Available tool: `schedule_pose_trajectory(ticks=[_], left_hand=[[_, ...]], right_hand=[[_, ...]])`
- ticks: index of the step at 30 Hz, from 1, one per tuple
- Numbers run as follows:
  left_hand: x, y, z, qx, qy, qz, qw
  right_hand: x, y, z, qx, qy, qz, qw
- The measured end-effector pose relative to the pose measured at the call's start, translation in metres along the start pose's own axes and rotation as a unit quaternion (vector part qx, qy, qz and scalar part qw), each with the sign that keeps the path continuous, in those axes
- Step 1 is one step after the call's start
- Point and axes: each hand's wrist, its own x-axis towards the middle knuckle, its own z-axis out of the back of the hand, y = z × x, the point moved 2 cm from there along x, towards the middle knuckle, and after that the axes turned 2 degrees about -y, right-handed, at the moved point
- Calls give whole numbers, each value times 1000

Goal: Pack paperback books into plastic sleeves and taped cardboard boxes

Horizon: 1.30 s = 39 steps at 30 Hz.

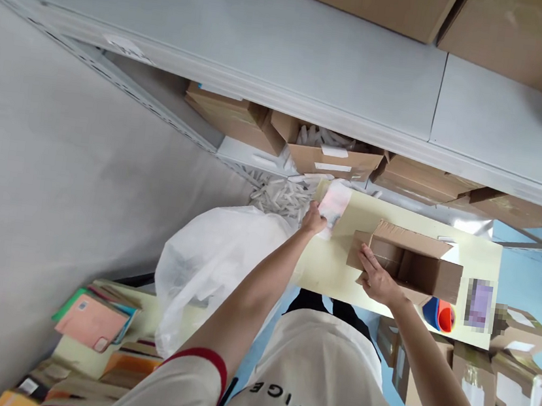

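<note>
Head view. Grey wall (86, 134) at left; pale shelving (247, 35) across the top; blue floor (538, 262) at right. Pale yellow table (319, 268) before me, a large white translucent bag (218, 249) beside its left end.

Counts, large to small: two upper boxes (522, 43); at least four lower boxes (246, 121); one open carton (423, 272) on the table; one pink-and-white packet (335, 201), at the table's left end; one blue-and-red cup (438, 314) near the front edge.

Hands: my left hand (315, 220) pinches the packet by its near edge. My right hand (379, 283) rests fingers on the carton's left flap (358, 247); cannot tell whether the thumb grips from below.

Unclear: upper boxes cut off by the frame; floor boxes (473, 386) at right overlap, so number uncertain; purple item (478, 304) at the table's right end pixelated; packet's markings unreadable.
</note>
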Motion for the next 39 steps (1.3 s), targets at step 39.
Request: schedule_pose_trajectory(ticks=[39], left_hand=[[-96,-156,-57,42,179,-321,929]], right_hand=[[-131,-98,37,78,-362,-202,907]])
